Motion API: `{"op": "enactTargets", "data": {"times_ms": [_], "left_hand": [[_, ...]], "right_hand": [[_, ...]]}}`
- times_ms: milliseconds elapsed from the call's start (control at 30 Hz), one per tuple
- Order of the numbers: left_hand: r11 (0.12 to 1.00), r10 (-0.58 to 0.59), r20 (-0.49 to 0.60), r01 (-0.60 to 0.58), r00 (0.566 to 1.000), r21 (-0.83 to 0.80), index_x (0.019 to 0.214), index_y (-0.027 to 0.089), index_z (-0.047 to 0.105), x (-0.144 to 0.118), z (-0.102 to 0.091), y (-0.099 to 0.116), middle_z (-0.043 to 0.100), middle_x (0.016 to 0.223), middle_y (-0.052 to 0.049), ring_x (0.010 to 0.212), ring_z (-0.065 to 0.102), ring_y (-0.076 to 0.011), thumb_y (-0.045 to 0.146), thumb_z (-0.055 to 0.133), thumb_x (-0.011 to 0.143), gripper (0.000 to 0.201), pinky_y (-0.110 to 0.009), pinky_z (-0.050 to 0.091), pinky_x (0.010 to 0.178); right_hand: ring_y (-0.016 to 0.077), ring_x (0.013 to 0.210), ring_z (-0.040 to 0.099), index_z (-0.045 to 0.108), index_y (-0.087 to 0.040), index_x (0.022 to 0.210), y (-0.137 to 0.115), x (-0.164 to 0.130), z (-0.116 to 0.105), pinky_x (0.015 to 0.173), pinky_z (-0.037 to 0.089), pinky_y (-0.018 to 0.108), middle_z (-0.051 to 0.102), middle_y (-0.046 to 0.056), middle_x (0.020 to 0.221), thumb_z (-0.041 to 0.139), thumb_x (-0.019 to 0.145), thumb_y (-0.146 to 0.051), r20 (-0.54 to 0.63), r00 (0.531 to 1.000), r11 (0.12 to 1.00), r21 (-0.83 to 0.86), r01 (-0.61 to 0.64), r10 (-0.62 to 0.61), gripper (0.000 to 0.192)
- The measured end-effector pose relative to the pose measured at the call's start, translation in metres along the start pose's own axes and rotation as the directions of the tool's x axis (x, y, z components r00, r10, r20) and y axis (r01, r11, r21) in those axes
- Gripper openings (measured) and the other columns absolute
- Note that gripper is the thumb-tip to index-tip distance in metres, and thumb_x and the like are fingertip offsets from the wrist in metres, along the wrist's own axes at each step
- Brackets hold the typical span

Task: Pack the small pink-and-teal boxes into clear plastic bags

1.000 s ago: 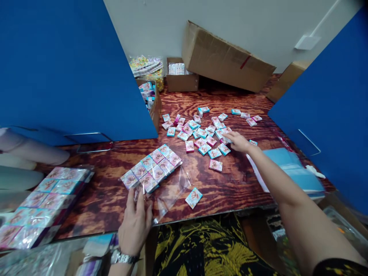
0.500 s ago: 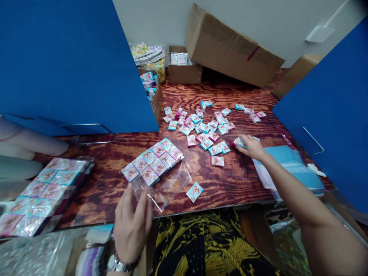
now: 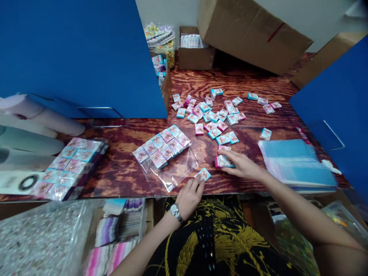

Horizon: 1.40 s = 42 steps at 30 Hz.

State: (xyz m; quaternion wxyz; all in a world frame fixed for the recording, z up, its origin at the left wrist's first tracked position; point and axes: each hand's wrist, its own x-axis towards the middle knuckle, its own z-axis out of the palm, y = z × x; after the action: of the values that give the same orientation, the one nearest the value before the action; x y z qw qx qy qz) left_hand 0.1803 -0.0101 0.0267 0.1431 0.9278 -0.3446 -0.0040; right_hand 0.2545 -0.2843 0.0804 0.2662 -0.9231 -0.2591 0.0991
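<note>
Clear plastic bag (image 3: pixel 169 161) lying flat on the wooden worktop (image 3: pixel 120 172), long axis running from near-left to far-right, open mouth toward the near edge; ten small boxes (image 3: pixel 162 145) packed inside in two rows of five, filling the far half. Left hand (image 3: pixel 189 197) near the front edge, fingers (image 3: pixel 198 184) touching one loose box (image 3: pixel 202 174) just right of the bag's mouth; pinched or merely touched, cannot tell. Right hand (image 3: pixel 241 165) resting palm-down, fingers closed over a small stack of boxes (image 3: pixel 224 161), count unclear. Scattered loose boxes (image 3: pixel 214 117) farther back, roughly thirty, pink and teal. Filled packs (image 3: pixel 71 165) piled at far left. Stack of empty bags on blue sheets (image 3: pixel 296 165) at right. Open cardboard box (image 3: pixel 195 55) at the back holding white packets; another carton (image 3: pixel 162 76) behind the blue divider (image 3: pixel 86 57), holding more small boxes.
</note>
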Motion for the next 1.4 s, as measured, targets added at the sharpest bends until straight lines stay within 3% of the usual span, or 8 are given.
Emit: {"op": "enactTargets", "data": {"times_ms": [133,233,367,467,600,733,1033,1400], "left_hand": [[0.987,0.02,-0.062,-0.03,0.998,-0.157,0.136,0.013,0.044,0.014,0.007,0.001,0.05,0.137,-0.017,0.117,0.054,-0.0249,0.014,0.042,0.091,0.044,-0.038,0.054,0.09],[0.946,-0.07,-0.153,0.017,0.986,-0.322,0.131,0.011,0.047,0.014,0.004,0.0,0.053,0.132,-0.017,0.121,0.052,-0.0223,0.014,0.041,0.091,0.04,-0.037,0.047,0.101],[0.866,-0.188,-0.144,0.095,0.972,-0.491,0.129,0.012,0.048,0.011,-0.003,-0.002,0.055,0.13,-0.015,0.124,0.05,-0.02,0.015,0.041,0.092,0.038,-0.038,0.043,0.106],[0.827,-0.221,-0.121,0.12,0.968,-0.55,0.136,0.012,0.041,0.013,-0.004,-0.003,0.052,0.134,-0.016,0.127,0.047,-0.0207,0.016,0.042,0.091,0.045,-0.039,0.043,0.107],[0.803,-0.225,-0.099,0.127,0.969,-0.582,0.14,0.014,0.035,0.017,0.002,-0.004,0.048,0.138,-0.016,0.13,0.045,-0.0226,0.016,0.044,0.089,0.052,-0.042,0.042,0.107],[0.802,-0.2,-0.105,0.101,0.974,-0.589,0.142,0.015,0.034,0.02,0.008,-0.005,0.049,0.138,-0.016,0.129,0.046,-0.0231,0.015,0.045,0.088,0.054,-0.043,0.043,0.107],[0.825,-0.186,-0.099,0.1,0.978,-0.557,0.141,0.013,0.036,0.03,0.017,-0.008,0.048,0.14,-0.016,0.13,0.045,-0.0246,0.005,0.048,0.079,0.063,-0.044,0.04,0.109],[0.856,-0.186,-0.112,0.105,0.976,-0.505,0.134,0.012,0.042,0.034,0.016,-0.005,0.056,0.13,-0.016,0.121,0.053,-0.0248,0.004,0.051,0.074,0.061,-0.043,0.047,0.102]], "right_hand": [[0.0238,0.127,0.046,0.029,-0.024,0.146,-0.013,0.002,0.014,0.103,0.042,0.045,0.049,0.012,0.137,0.059,0.087,-0.03,0.07,0.991,0.994,0.022,0.111,-0.113,0.066],[0.0227,0.118,0.052,0.031,-0.021,0.145,-0.021,0.006,0.026,0.103,0.041,0.046,0.056,0.012,0.124,0.059,0.086,-0.024,0.099,0.982,0.985,-0.042,0.167,-0.163,0.066],[0.024,0.104,0.058,0.033,-0.024,0.145,-0.03,0.009,0.038,0.095,0.047,0.048,0.06,0.009,0.109,0.059,0.086,-0.027,0.132,0.984,0.968,-0.204,0.143,-0.118,0.065],[0.0272,0.112,0.054,0.03,-0.024,0.146,-0.031,0.003,0.036,0.093,0.049,0.047,0.056,0.012,0.12,0.061,0.085,-0.035,0.113,0.989,0.969,-0.215,0.118,-0.095,0.07],[0.0274,0.13,0.04,0.026,-0.024,0.148,-0.023,-0.015,0.03,0.102,0.043,0.045,0.04,0.014,0.14,0.056,0.089,-0.039,0.005,0.991,0.988,-0.078,0.135,-0.135,0.068],[0.0235,0.118,0.051,0.039,-0.025,0.141,-0.012,-0.025,0.043,0.098,0.047,0.042,0.051,0.012,0.127,0.048,0.093,-0.031,-0.09,0.978,0.982,-0.025,0.185,-0.186,0.05],[0.0219,0.115,0.053,0.042,-0.024,0.14,-0.013,-0.022,0.054,0.096,0.049,0.039,0.052,0.012,0.125,0.051,0.092,-0.027,-0.08,0.965,0.968,0.0,0.25,-0.249,0.049],[0.024,0.123,0.05,0.044,-0.025,0.139,-0.008,-0.029,0.076,0.097,0.049,0.04,0.048,0.014,0.134,0.051,0.093,-0.025,-0.168,0.943,0.958,-0.08,0.276,-0.286,0.047]]}}
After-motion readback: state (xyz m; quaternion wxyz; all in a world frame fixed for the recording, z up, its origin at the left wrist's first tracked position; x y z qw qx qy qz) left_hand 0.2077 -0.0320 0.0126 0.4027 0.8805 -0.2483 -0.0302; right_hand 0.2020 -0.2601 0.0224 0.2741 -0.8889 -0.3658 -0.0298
